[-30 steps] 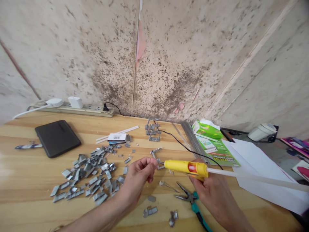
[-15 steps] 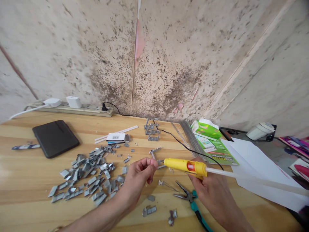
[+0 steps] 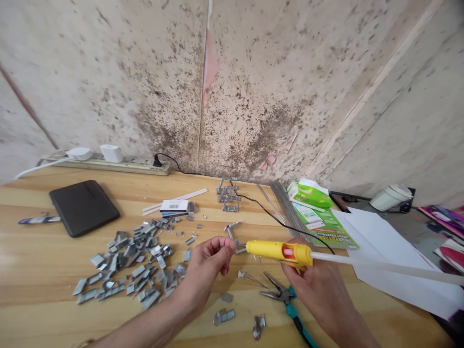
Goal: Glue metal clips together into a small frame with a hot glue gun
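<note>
My right hand (image 3: 319, 282) is wrapped round a yellow hot glue gun (image 3: 273, 250), with a long pale glue stick (image 3: 348, 261) running out of its back end. The gun's nozzle points left, close to the fingertips of my left hand (image 3: 213, 258). Those fingers are pinched together; what they hold, if anything, is hidden by the thumb and nozzle. Just beyond the fingertips lie small grey metal pieces (image 3: 229, 232). Below the gun, pliers (image 3: 284, 295) with teal handles lie with jaws apart. Nearer to me are a few loose metal pieces (image 3: 224, 316).
A heap of grey metal pieces (image 3: 145, 261) spreads left of my left hand. Behind it are a small white box (image 3: 174, 206) and a black tablet-like slab (image 3: 84, 208). A black cord (image 3: 268, 211) crosses the table. Thin metal rods (image 3: 290, 208), a green tissue pack (image 3: 311, 194) and white paper (image 3: 384, 241) lie right.
The glue gun has shifted very slightly down at its nozzle end. My left hand keeps its pinched pose in almost the same place.
</note>
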The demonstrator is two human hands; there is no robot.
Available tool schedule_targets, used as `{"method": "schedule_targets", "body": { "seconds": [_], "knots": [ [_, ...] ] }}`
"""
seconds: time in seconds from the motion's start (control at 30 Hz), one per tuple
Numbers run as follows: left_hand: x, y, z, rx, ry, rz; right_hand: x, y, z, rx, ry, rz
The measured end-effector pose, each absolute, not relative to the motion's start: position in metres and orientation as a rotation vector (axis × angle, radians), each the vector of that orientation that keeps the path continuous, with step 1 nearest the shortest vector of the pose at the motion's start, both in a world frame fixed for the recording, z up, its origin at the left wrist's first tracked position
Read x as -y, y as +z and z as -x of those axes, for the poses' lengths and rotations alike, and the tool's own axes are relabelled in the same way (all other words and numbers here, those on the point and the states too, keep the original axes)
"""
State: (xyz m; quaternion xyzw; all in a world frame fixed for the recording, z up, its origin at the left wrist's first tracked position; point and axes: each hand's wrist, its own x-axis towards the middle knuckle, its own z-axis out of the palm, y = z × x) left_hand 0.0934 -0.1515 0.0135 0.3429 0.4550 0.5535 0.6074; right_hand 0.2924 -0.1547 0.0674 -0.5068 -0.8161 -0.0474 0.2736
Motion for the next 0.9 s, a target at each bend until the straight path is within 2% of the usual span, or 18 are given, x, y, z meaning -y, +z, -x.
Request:
{"method": "schedule_targets", "body": {
  "seconds": [0.53, 0.9],
  "knots": [
    [0.1511, 0.0154, -0.0931, -1.023, 1.288, -0.754, 0.1572, 0.0706, -0.2909, 2.135, 0.038, 1.428],
    [0.1489, 0.0138, -0.0915, -1.013, 1.296, -0.75, 0.154, 0.0691, -0.2859, 2.151, -0.01, 1.419]
  ]
}}
